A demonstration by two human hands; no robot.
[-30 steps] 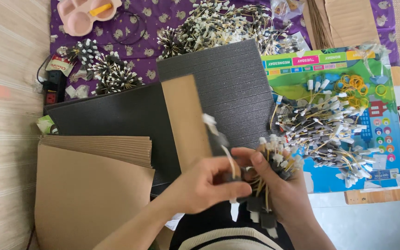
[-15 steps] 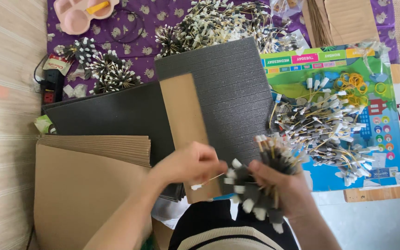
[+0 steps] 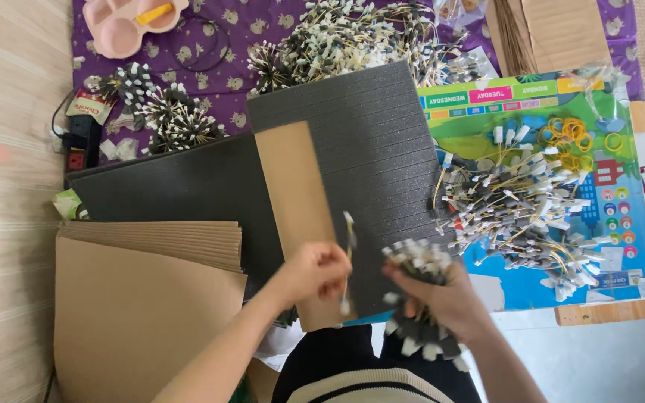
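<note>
White-tipped and thin, a single cable (image 3: 348, 261) now stands pinched upright in the closed left hand (image 3: 315, 270), drawn clear of the bundle of tagged cables (image 3: 419, 298) that the right hand (image 3: 449, 302) grips shut. Beneath lie a cardboard strip (image 3: 296, 201) and dark foam sheets (image 3: 382, 149); loose cables (image 3: 524, 209) sit to the right.

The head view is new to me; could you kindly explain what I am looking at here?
No machine here: a camera worn on a person's head looks down at their two bare hands. The left hand pinches one thin white-tipped piece. The right hand grips a bundle of similar pieces. Under them lie dark foam sheets with a cardboard strip on top. Brown cardboard sheets are stacked at the left, a loose pile of pieces rests on a colourful mat at the right, and more bundles sit on a purple cloth.
</note>
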